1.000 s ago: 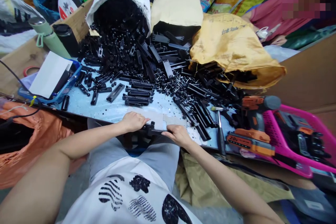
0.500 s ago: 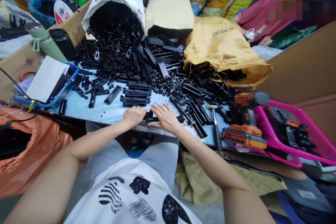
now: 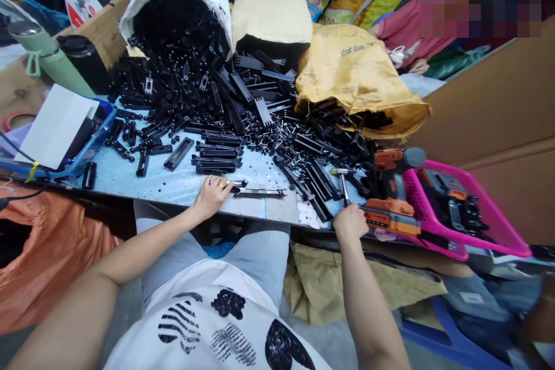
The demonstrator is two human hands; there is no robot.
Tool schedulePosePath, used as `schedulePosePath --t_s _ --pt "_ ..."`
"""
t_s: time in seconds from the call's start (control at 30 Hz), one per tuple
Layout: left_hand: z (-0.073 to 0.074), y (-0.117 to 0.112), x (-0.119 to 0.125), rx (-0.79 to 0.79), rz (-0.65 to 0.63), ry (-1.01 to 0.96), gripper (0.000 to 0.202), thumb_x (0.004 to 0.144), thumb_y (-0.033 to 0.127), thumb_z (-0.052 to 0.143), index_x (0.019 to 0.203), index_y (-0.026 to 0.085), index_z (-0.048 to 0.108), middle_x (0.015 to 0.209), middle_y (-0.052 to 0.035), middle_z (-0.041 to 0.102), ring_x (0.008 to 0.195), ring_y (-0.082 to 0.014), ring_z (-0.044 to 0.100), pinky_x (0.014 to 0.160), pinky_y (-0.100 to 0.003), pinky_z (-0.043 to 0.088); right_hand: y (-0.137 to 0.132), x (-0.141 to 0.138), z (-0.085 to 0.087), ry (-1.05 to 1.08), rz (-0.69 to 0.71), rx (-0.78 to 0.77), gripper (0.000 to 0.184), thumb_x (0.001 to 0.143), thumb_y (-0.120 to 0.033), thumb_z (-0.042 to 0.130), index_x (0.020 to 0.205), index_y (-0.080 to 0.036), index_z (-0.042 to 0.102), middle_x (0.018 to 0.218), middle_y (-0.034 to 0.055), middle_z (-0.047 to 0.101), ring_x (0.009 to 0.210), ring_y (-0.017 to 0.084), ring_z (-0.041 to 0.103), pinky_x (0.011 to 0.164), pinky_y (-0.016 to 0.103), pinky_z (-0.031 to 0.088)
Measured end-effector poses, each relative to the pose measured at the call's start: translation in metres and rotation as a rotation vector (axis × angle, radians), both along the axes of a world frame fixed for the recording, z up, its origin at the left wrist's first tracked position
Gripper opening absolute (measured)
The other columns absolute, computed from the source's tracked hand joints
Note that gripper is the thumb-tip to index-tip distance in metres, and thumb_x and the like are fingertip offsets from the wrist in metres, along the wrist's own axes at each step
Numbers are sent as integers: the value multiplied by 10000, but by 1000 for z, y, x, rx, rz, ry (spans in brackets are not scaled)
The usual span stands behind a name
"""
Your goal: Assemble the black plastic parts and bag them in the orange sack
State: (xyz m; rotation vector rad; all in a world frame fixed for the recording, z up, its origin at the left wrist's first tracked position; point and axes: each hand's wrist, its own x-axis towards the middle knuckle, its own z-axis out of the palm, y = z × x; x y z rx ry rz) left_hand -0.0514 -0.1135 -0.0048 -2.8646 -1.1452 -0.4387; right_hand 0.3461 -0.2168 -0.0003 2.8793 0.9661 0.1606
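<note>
Near the table's front edge my left hand [image 3: 212, 193] is closed on a black plastic part [image 3: 238, 183]. Just right of those fingers, a long black strip [image 3: 262, 192] lies along the edge. My right hand [image 3: 350, 222] is wrapped round the handle of a small hammer [image 3: 343, 179], whose head points away from me on the table. Beyond my left hand sits a row of black assembled pieces [image 3: 217, 153]. A cordless drill [image 3: 392, 191] lies close to my right hand, on its right side.
Loose black parts spill from a white sack [image 3: 134, 8], a cream sack [image 3: 271, 6] and a yellow sack [image 3: 355, 69]. Small metal pins [image 3: 277, 133] lie scattered mid-table. A pink basket [image 3: 498, 208] stands right, a blue basket [image 3: 102, 121] left. Another person's pink sleeve [image 3: 403, 23] shows behind.
My right hand has left the black part beside my left hand and moved right, taking hold of the hammer's handle. The long black strip is now uncovered. The whole view has shifted slightly.
</note>
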Motion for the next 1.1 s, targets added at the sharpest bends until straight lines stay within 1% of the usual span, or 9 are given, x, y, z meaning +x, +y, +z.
schedulePosePath --t_s 0.17,0.3,0.43,0.53,0.63,0.77,0.93,1.0,1.1 --pt "0 -4 3 -6 30 -17 358 913 111 345 1211 167 536 1191 -163 579 1052 -263 545 941 -514 344 5 -35 46 30 89 233 411 932 -373 309 1160 -95 508 947 202 619 803 301 636 662 384 444" --pt "0 -5 3 -30 46 -33 368 908 104 346 1217 173 534 1218 -172 565 1075 -267 537 952 -528 332 -6 -96 87 528 454 289 436 947 -478 216 1004 -186 534 607 49 594 584 212 600 601 303 423" --pt "1 -6 2 -25 38 -26 379 904 94 343 1226 175 526 1224 -167 562 1086 -265 530 954 -526 325 -27 -159 87 566 649 149 414 946 -479 175 917 -217 494 576 34 573 521 207 570 523 278 351" --pt "1 -7 2 6 29 -6 385 901 92 349 1239 173 515 1219 -160 564 1074 -260 535 951 -522 324 -34 -176 76 572 706 -74 387 943 -463 192 832 -220 471 569 33 572 521 212 569 509 268 313" --pt "1 -6 1 46 17 32 378 902 102 356 1240 159 514 1208 -159 568 1043 -260 543 935 -516 333 -29 -158 75 618 613 -21 423 939 -491 171 849 -217 481 573 26 577 549 208 580 545 268 348" --pt "3 -3 4 89 8 80 359 910 101 338 1214 126 528 1143 -147 597 985 -248 551 934 -495 327 -18 -89 71 628 331 88 499 921 -525 182 907 -184 546 500 25 552 492 205 564 566 294 393" --pt "6 7 12 61 48 105 368 955 255 330 1182 47 533 947 -161 624 856 -252 558 727 -389 394 -11 -14 45 227 178 138 571 919 -510 213 999 -101 603 749 170 629 727 280 608 653 370 418" --pt "5 13 16 38 66 124 411 951 352 348 1065 39 588 894 -172 621 834 -268 557 656 -365 385 -3 -15 37 49 306 227 587 909 -535 267 1120 -73 561 940 223 616 888 311 583 723 400 417" --pt "4 24 22 -17 58 142 452 925 447 389 882 63 624 822 -171 626 811 -270 570 621 -338 385 23 -54 30 -4 800 302 621 875 -582 378 1247 -96 480 1151 212 561 1075 299 507 872 403 376"
